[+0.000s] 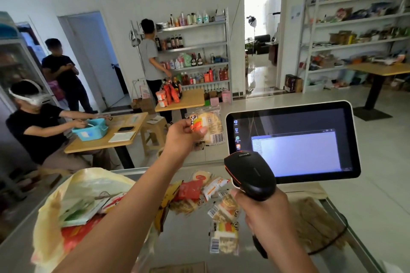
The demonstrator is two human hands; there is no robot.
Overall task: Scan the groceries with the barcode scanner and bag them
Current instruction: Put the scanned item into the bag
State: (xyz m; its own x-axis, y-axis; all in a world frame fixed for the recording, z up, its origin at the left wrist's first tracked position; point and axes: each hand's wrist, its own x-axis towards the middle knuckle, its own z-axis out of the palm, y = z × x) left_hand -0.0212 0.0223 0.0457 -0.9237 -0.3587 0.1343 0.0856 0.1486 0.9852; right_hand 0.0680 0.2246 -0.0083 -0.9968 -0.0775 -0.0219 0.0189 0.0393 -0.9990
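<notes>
Right hand point(266, 213) curls round the one barcode scanner point(250, 175), nose aimed up and ahead. Left of it one yellow bag point(73, 201) gapes, and some seven loose packets point(224, 237) lie between. Beyond, the left hand point(184, 137) pinches one snack packet point(209, 127). Its barcode point(217, 138) looks turned toward the scanner — I'd hold it flat and steady, then trigger.

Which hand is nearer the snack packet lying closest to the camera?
Right. The right hand, gripping the barcode scanner, is just right of that snack packet; the left hand holds another packet raised farther off.
</notes>
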